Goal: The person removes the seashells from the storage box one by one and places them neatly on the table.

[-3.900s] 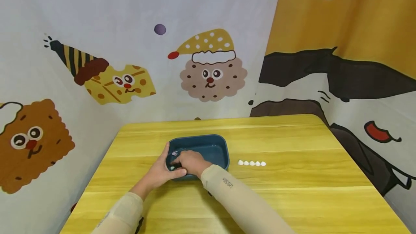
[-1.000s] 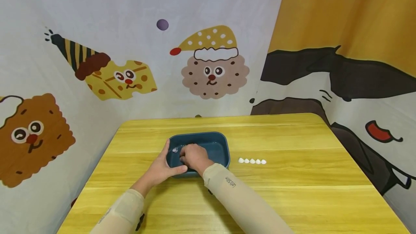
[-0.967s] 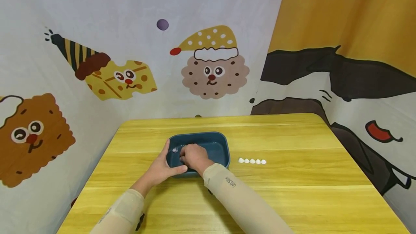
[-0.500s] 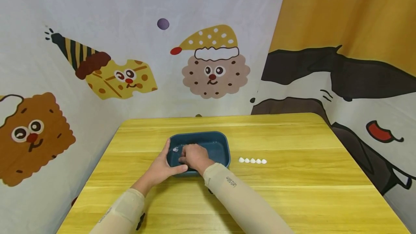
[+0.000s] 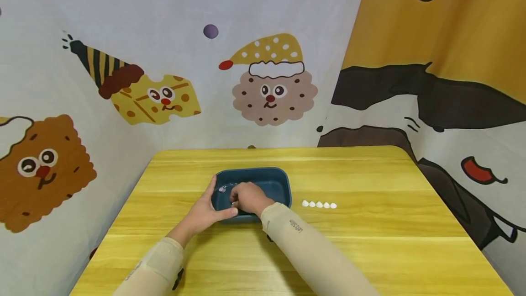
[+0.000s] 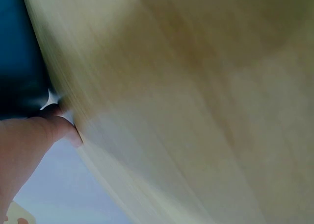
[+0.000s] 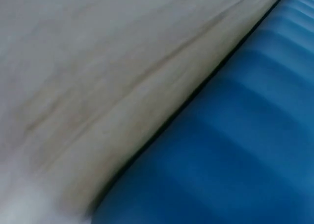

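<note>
The blue box (image 5: pixel 283 175) sits on the desk (image 5: pixel 370 172), with the left hand (image 5: pixel 202 216) spread against its near left corner, thumb along the near rim and a finger up the left end. Inside it, the right hand (image 5: pixel 249 198) has its fingers bent together, pinching a small pale piece (image 5: pixel 234 203) that barely shows, near a shiny lilac lump (image 5: pixel 222 189). Five white pieces (image 5: pixel 319 204) lie in a row right of the box.
</note>
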Motion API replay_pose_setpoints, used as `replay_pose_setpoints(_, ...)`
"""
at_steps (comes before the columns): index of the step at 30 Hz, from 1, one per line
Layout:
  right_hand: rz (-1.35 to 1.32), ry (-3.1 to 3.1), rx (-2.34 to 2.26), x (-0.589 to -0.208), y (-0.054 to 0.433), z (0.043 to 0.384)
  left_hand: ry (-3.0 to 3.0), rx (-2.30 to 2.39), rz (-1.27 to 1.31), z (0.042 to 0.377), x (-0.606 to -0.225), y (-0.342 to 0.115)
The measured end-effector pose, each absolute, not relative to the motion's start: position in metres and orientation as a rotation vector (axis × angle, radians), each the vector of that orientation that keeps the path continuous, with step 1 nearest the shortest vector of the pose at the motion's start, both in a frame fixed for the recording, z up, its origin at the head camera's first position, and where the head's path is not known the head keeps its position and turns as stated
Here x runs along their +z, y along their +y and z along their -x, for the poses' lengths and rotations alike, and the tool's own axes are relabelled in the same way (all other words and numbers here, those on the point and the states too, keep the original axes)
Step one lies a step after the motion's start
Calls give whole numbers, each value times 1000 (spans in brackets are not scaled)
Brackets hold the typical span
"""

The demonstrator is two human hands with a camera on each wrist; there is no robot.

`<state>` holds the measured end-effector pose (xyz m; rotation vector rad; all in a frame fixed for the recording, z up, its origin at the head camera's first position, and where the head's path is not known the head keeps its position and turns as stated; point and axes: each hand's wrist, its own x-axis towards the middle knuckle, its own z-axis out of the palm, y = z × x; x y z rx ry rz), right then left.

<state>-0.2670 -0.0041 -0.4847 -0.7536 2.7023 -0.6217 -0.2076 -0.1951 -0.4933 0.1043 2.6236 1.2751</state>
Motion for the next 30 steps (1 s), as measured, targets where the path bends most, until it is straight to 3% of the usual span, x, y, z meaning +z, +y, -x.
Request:
replay_pose_setpoints(20, 927, 2677, -652, -487, 10, 266, 2600, 1306, -100, 206, -495, -195)
replay_pose_setpoints(26, 834, 2544, -921, -466, 39, 265, 2607, 1297, -63, 205, -493, -193)
replay_pose_setpoints(30, 680, 2398, -1191, -445, 84, 262, 2604, 1290, -44, 204, -492, -192)
